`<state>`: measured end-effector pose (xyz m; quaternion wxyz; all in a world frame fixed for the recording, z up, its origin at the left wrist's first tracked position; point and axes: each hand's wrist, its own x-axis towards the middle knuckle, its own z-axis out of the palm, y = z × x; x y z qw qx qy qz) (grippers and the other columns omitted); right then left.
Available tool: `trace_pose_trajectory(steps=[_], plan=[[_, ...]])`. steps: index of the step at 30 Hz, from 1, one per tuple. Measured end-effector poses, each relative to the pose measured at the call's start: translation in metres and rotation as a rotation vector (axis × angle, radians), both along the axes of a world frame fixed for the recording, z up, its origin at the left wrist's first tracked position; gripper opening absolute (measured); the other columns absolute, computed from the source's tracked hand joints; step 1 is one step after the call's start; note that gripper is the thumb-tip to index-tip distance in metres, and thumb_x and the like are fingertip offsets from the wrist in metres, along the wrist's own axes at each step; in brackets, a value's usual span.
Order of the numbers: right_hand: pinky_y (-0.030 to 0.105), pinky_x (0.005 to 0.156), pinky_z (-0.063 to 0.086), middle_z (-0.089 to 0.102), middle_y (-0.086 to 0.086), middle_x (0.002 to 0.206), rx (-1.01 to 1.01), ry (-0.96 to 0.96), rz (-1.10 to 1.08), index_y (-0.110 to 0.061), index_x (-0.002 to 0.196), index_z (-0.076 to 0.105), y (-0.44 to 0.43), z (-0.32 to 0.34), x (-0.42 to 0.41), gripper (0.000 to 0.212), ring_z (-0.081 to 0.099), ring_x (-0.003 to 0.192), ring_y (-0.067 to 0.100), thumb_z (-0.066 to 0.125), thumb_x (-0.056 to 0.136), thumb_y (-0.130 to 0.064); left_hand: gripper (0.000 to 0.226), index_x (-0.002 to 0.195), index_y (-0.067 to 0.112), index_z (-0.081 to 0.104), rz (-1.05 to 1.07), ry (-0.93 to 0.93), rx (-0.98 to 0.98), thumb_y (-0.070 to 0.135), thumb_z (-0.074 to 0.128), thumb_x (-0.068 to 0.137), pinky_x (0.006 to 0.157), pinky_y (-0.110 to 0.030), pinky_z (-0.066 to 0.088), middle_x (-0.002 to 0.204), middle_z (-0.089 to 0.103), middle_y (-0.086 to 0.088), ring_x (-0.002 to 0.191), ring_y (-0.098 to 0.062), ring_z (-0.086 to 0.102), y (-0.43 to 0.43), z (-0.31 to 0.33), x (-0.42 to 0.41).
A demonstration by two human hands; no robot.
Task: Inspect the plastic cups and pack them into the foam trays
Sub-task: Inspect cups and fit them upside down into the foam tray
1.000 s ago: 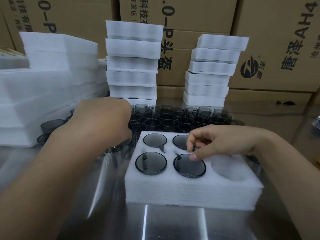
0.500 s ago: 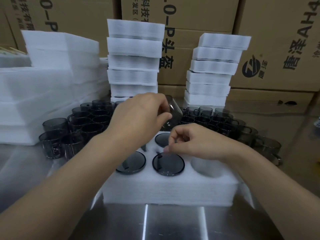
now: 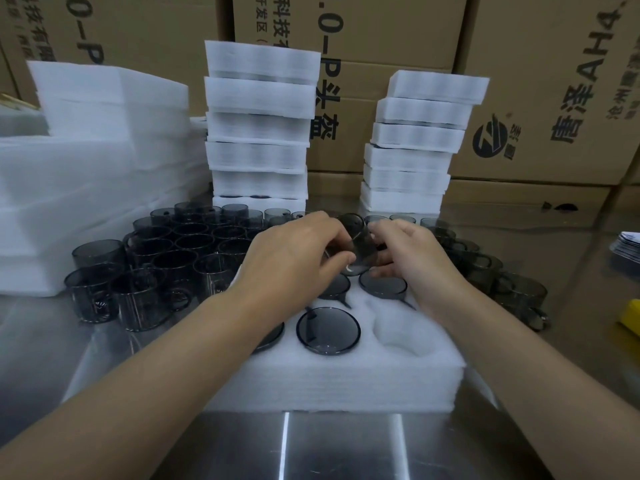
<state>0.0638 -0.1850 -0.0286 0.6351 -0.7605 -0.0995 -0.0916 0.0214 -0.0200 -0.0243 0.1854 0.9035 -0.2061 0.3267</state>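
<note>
Head view: the camera is looking down over both forearms at a steel table [image 3: 346, 445].
Left hand [image 3: 294, 258]: its curled fingers are pinching a smoky plastic cup [image 3: 360, 244] from the 9 o'clock side.
Right hand [image 3: 415, 261]: its fingertips are gripping the same cup from the 3 o'clock side.
Held cup: it is hanging tilted between the hands, just above the 12 o'clock edge of the foam tray [image 3: 346, 375].
Foam tray: it is lying at centre, with four seated cups showing, one of them [image 3: 328, 330] near the front. The empty pocket [image 3: 405, 327] is gaping at 4 o'clock of the held cup. The pocket behind it is hiding under the right wrist.
Loose cups [image 3: 187, 251]: they are crowding the table from 9 to 3 o'clock behind the tray.
Filled tray stacks [image 3: 256, 133]: they are standing at 12 o'clock, before cardboard boxes [image 3: 554, 98].
Step in hand: the person is probably inspecting this cup, turning it between both hands.
Next move: if it is passing inspection, it is calling for turning base-up like the others, then lowering squarely into a free right-hand pocket.
</note>
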Motion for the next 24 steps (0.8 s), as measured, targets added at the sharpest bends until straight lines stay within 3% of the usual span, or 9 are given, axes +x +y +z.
trace_pose_trajectory(steps=[2, 5, 7, 11, 14, 17, 21, 24], plan=[[0.041, 0.074, 0.057, 0.069, 0.014, 0.089, 0.007, 0.001, 0.039, 0.003, 0.104, 0.061, 0.002, 0.001, -0.002, 0.05, 0.071, 0.075, 0.026, 0.06, 0.087, -0.044, 0.009, 0.093, 0.027, 0.064, -0.031, -0.05, 0.012, 0.033, 0.064, 0.087, 0.067, -0.029, 0.045, 0.086, 0.055, 0.016, 0.077, -0.007, 0.055, 0.0, 0.0, 0.0], [0.037, 0.073, 0.058, 0.069, 0.019, 0.098, 0.026, -0.007, 0.024, 0.003, 0.106, 0.058, 0.003, 0.002, -0.005, 0.06, 0.07, 0.072, 0.021, 0.067, 0.08, -0.05, 0.012, 0.096, 0.023, 0.067, -0.053, -0.1, 0.048, 0.029, 0.066, 0.086, 0.065, -0.026, 0.04, 0.091, 0.054, 0.016, 0.081, -0.004, 0.043, -0.001, 0.0, 0.0], [0.036, 0.071, 0.058, 0.065, 0.021, 0.097, 0.057, 0.005, -0.001, 0.0, 0.099, 0.059, 0.003, 0.002, -0.005, 0.047, 0.066, 0.072, 0.023, 0.068, 0.082, -0.042, 0.013, 0.096, 0.022, 0.068, -0.062, -0.111, 0.041, 0.028, 0.068, 0.084, 0.064, -0.027, 0.041, 0.096, 0.055, 0.014, 0.084, -0.002, 0.04, -0.001, 0.0, 0.0], [0.035, 0.064, 0.054, 0.062, 0.01, 0.093, 0.074, -0.006, 0.009, -0.015, 0.087, 0.058, 0.004, 0.003, -0.006, 0.018, 0.063, 0.067, 0.022, 0.066, 0.086, -0.031, 0.016, 0.091, 0.027, 0.066, -0.062, -0.072, -0.029, 0.038, 0.069, 0.079, 0.063, -0.029, 0.047, 0.107, 0.048, 0.016, 0.092, 0.0, 0.044, -0.001, -0.001, 0.0], [0.04, 0.067, 0.055, 0.065, 0.012, 0.095, 0.062, -0.029, 0.001, -0.017, 0.087, 0.06, 0.005, 0.004, -0.007, 0.012, 0.06, 0.063, 0.017, 0.065, 0.087, -0.028, 0.042, 0.106, 0.034, 0.057, -0.03, -0.035, -0.052, 0.054, 0.061, 0.07, 0.061, -0.016, 0.041, 0.108, 0.036, 0.023, 0.091, 0.003, 0.041, 0.0, 0.001, 0.001], [0.048, 0.074, 0.055, 0.064, 0.013, 0.095, 0.077, -0.032, -0.008, -0.017, 0.086, 0.061, 0.005, 0.004, -0.007, 0.006, 0.056, 0.066, 0.016, 0.064, 0.086, -0.023, 0.063, 0.122, 0.036, 0.045, -0.004, -0.006, -0.067, 0.058, 0.065, 0.067, 0.061, -0.007, 0.03, 0.105, 0.03, 0.027, 0.089, 0.008, 0.035, 0.0, 0.0, 0.001], [0.034, 0.06, 0.052, 0.061, 0.004, 0.081, 0.101, -0.073, 0.046, -0.019, 0.085, 0.061, 0.004, 0.004, -0.01, 0.004, 0.056, 0.061, 0.014, 0.064, 0.086, -0.016, 0.075, 0.126, 0.036, 0.042, 0.0, 0.059, -0.094, 0.064, 0.069, 0.063, 0.07, -0.019, 0.036, 0.115, 0.045, 0.022, 0.095, 0.005, 0.042, 0.0, -0.003, 0.003], [0.029, 0.059, 0.046, 0.06, 0.002, 0.081, 0.11, -0.118, 0.088, -0.018, 0.085, 0.061, 0.003, 0.003, -0.012, 0.009, 0.054, 0.067, 0.015, 0.063, 0.086, -0.009, 0.079, 0.127, 0.037, 0.041, 0.002, 0.1, -0.083, 0.069, 0.064, 0.058, 0.076, -0.024, 0.04, 0.115, 0.048, 0.022, 0.102, 0.0, 0.046, -0.001, -0.003, 0.002]])
